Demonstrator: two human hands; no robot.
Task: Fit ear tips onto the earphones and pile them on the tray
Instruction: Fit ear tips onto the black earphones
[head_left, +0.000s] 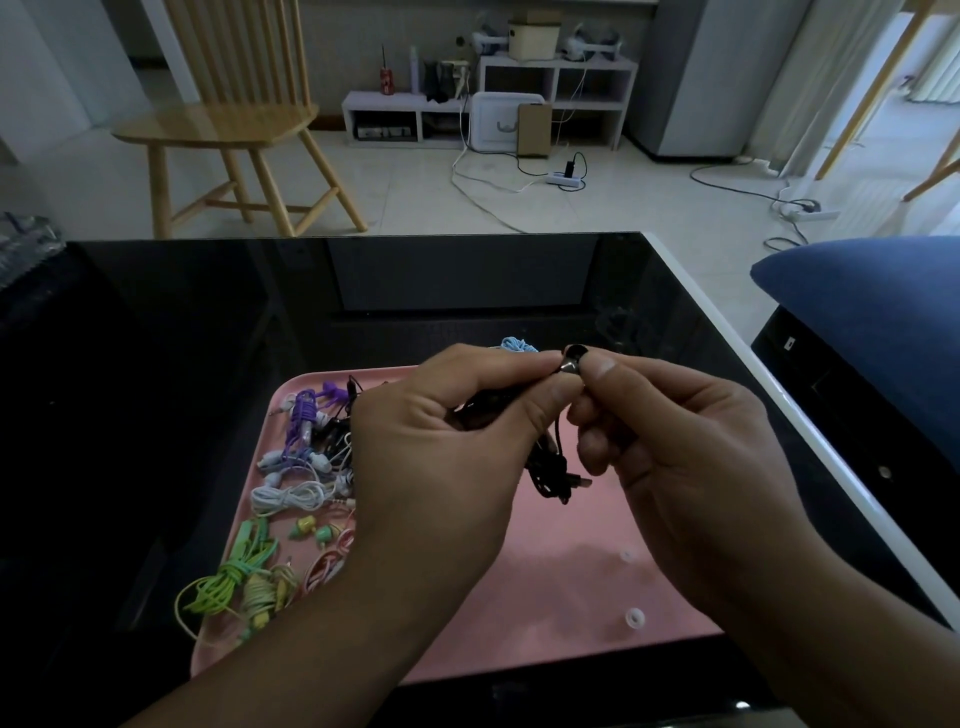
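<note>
Head view: glossy black desk (208, 332) with a white rim along the right edge, mirror-smooth and reflecting the room; on it a matte pink tray (561, 582), rectangular with rounded corners and a low raised lip. Held above the tray's middle, a black earphone (571, 361), small, rounded and shiny, with a dark ear tip at its end; thin black cable (550, 467) hanging in a tangled loop beneath, plug at the bottom. Left hand (441, 452) curled, thumb and forefinger pinching the earphone's stem, cable bunched in the palm. Right hand (691, 447) curled too, thumb and forefinger pinching the bud at the tip. Piled along the tray's left side: purple earphones (304, 421) wound tight, white earphones (291, 493) in a soft coil, green earphones (228, 582) spilling over the lip onto the desk, a pink-red coil (327, 566) beside them. Right half of the tray mostly bare pink, only two small pale ring-shaped ear tips (634, 618) lying well apart near the right edge. Light blue coil (519, 344) peeking just behind the fingers at the tray's far rim. Far half of the desk open and dark. Beyond it, a slatted wooden chair (228, 119) on pale floor tiles, low white shelving (556, 83) against the wall, loose cables across the floor; a blue cushion (872, 312) just off the desk's right edge
</note>
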